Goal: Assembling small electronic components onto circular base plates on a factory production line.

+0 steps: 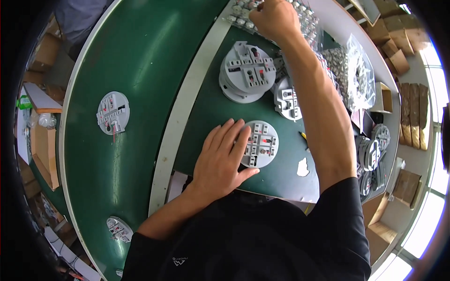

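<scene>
A round grey plastic base (263, 145) with raised blocks, small slots and a red part lies flat on the green bench in front of me. My left hand (219, 161) rests against its left side, fingers stretched out and thumb along the near edge. At the far end of the bench, my right hand (277, 19) is closed over a clear tray of small white parts (307, 21). Whatever its fingertips pinch is hidden. Beyond the base stands a stack of similar round bases (247, 75), with another round base (287, 99) partly behind my right forearm.
A green conveyor belt (145, 84) runs along the left and carries a round base (113, 112) and a tilted one (119, 228). Clear bags of small parts (358, 77) lie at the right. More round parts (369, 154) sit past my right arm, near cardboard boxes (407, 187).
</scene>
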